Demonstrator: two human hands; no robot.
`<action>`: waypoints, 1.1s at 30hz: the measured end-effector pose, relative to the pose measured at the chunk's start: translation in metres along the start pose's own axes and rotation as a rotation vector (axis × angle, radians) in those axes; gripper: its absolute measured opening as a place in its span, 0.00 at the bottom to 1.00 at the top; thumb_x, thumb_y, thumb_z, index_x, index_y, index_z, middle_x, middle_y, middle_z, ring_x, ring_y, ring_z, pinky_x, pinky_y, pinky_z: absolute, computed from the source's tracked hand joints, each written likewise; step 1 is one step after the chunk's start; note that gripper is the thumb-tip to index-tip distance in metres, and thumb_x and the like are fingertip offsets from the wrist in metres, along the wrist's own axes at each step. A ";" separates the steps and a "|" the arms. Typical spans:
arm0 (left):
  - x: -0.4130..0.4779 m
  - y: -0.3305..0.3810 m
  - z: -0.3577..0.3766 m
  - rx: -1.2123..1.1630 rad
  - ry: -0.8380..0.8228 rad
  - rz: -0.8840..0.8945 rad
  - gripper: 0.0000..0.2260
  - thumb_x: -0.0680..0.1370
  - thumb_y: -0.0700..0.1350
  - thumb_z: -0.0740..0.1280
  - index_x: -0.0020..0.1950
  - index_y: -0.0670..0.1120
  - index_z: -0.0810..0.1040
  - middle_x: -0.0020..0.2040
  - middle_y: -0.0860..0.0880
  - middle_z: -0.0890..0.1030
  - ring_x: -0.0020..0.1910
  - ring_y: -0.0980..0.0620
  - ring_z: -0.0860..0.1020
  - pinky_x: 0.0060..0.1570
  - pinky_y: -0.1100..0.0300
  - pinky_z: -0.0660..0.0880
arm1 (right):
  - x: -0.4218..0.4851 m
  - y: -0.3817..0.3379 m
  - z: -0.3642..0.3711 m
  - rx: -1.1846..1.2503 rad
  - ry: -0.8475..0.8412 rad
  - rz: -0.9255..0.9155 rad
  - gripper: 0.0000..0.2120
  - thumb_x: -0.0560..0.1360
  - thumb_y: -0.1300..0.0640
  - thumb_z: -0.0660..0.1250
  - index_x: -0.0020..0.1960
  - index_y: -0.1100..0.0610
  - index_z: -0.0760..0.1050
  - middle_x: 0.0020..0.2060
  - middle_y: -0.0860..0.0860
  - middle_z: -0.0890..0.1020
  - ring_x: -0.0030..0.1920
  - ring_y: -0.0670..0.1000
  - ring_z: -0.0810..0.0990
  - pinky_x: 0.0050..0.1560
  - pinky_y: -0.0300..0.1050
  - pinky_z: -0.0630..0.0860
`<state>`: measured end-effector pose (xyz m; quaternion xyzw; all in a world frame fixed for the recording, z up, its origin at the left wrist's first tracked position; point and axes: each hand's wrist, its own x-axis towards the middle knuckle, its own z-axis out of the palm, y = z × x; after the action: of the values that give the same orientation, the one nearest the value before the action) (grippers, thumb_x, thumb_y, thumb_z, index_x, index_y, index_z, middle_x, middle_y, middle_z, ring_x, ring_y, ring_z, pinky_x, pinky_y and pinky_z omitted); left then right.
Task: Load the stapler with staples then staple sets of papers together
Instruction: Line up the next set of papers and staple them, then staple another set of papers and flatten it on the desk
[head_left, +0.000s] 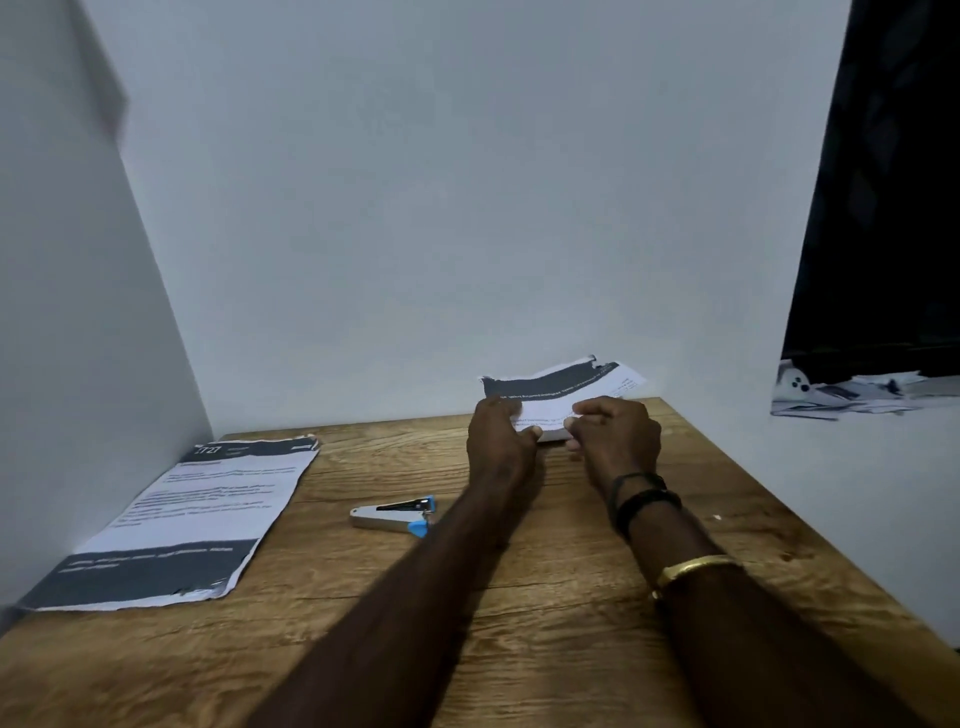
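Observation:
A stack of printed papers (558, 387) with a dark band along the top sits at the far edge of the wooden table (519, 597), its far end lifted against the wall. My left hand (501, 439) grips the stack's near left corner. My right hand (615, 436) grips its near right side. A small silver stapler (392, 516) with a blue end lies flat on the table, left of my left forearm and untouched. Another set of printed papers (182, 525) lies flat at the table's left side.
White walls close the table in at the back and on the left. To the right stands a white surface holding scattered papers (852, 395), below a dark panel (893, 182). Bracelets circle my right wrist.

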<state>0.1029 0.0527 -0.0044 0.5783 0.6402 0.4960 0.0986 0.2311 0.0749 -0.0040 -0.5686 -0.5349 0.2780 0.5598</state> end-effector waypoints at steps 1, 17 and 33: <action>0.001 0.002 0.006 0.006 -0.013 -0.005 0.20 0.75 0.41 0.74 0.66 0.40 0.78 0.66 0.42 0.76 0.66 0.45 0.75 0.66 0.57 0.68 | 0.003 0.003 -0.002 -0.008 0.009 0.030 0.05 0.70 0.58 0.78 0.45 0.52 0.86 0.35 0.46 0.87 0.32 0.46 0.87 0.51 0.47 0.85; 0.019 -0.003 0.051 0.233 -0.186 -0.141 0.15 0.77 0.47 0.68 0.62 0.44 0.80 0.65 0.44 0.79 0.66 0.43 0.75 0.65 0.53 0.73 | 0.043 0.033 0.002 -0.435 -0.041 0.138 0.11 0.71 0.52 0.75 0.52 0.53 0.84 0.53 0.52 0.86 0.56 0.57 0.83 0.48 0.44 0.77; 0.014 -0.001 0.025 -0.056 -0.092 -0.039 0.11 0.77 0.48 0.67 0.56 0.46 0.85 0.56 0.49 0.85 0.59 0.49 0.81 0.61 0.54 0.77 | 0.014 0.002 0.009 -0.357 -0.072 -0.092 0.07 0.72 0.51 0.70 0.45 0.51 0.86 0.46 0.49 0.87 0.51 0.57 0.84 0.46 0.45 0.78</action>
<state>0.1151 0.0777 -0.0109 0.5849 0.6321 0.4844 0.1539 0.2273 0.0909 -0.0039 -0.6235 -0.6208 0.1727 0.4427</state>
